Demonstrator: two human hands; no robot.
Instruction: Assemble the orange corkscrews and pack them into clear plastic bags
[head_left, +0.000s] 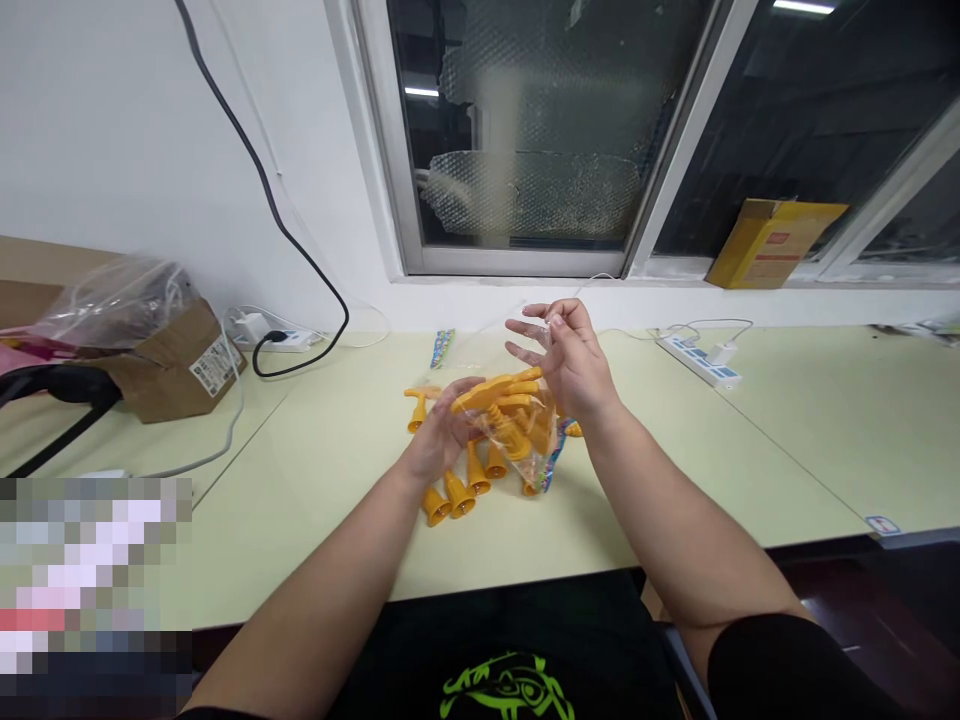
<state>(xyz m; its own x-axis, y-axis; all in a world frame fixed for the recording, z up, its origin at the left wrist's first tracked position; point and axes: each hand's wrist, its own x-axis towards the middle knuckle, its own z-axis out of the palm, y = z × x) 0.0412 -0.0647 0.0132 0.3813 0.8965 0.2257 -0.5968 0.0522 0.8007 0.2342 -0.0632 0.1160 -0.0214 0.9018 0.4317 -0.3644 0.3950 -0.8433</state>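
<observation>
A clear plastic bag (531, 462) with several orange-yellow plastic parts (510, 385) inside hangs above the table. My left hand (448, 432) is wrapped round its left side, fingers partly hidden behind the parts. With thumb and forefinger, my right hand (574, 355) pinches the clear film at the bag's upper right; its other fingers are spread. Colourful print shows along the bag's lower right edge. Under the bag, several orange-yellow bell-shaped pieces (458, 494) lie on the table, some covered by the bag and my left hand.
Behind my hands lies a clear wrapper with a colourful header (442, 348) on the pale green table (337, 500). A cardboard box (176, 375) stands at left near a black cable (277, 200). Power strips (697, 360) lie near the wall; a yellow carton (776, 243) leans on the window.
</observation>
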